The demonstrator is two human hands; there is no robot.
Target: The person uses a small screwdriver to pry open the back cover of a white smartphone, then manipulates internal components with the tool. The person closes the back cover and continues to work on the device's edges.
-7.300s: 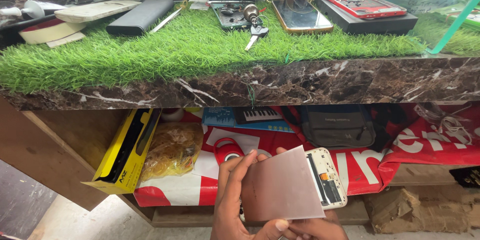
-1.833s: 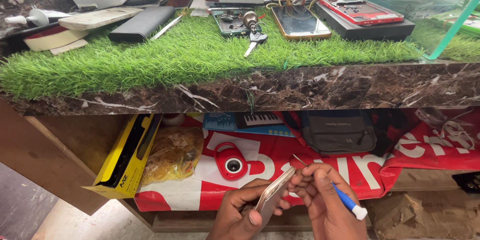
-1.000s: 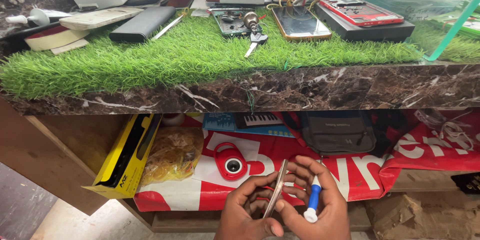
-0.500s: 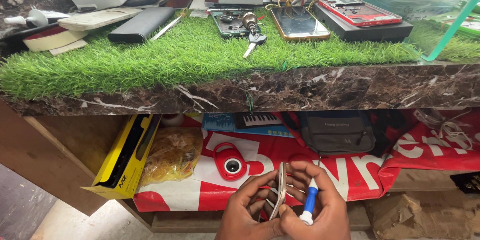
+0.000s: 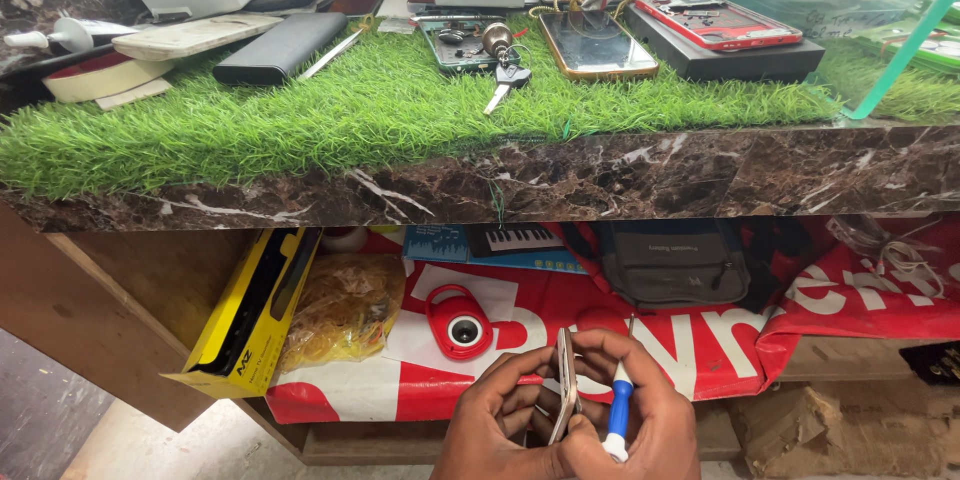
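Observation:
Low in the head view, both hands hold a thin phone [image 5: 565, 382] turned edge-on toward me, upright between them. My left hand [image 5: 498, 420] cups its left side with the fingers curled behind it. My right hand [image 5: 640, 410] presses against the phone's right side and also grips a small screwdriver [image 5: 619, 418] with a blue and white handle, its metal tip pointing up. The hands sit below the marble counter edge [image 5: 560, 180], in front of the lower shelf.
Green artificial turf [image 5: 380, 110] covers the counter, carrying several phones, a key [image 5: 503, 80], white boxes and a black power bank [image 5: 280, 47]. The shelf below holds a yellow box [image 5: 250, 310], a bag of rubber bands [image 5: 340, 305], a red round device [image 5: 460, 322] and a grey bag [image 5: 680, 265].
Earlier the phone's flat back faced me in my left hand. It is now turned edge-on, both hands have closed around it, and the screwdriver has swung from pointing sideways to upright.

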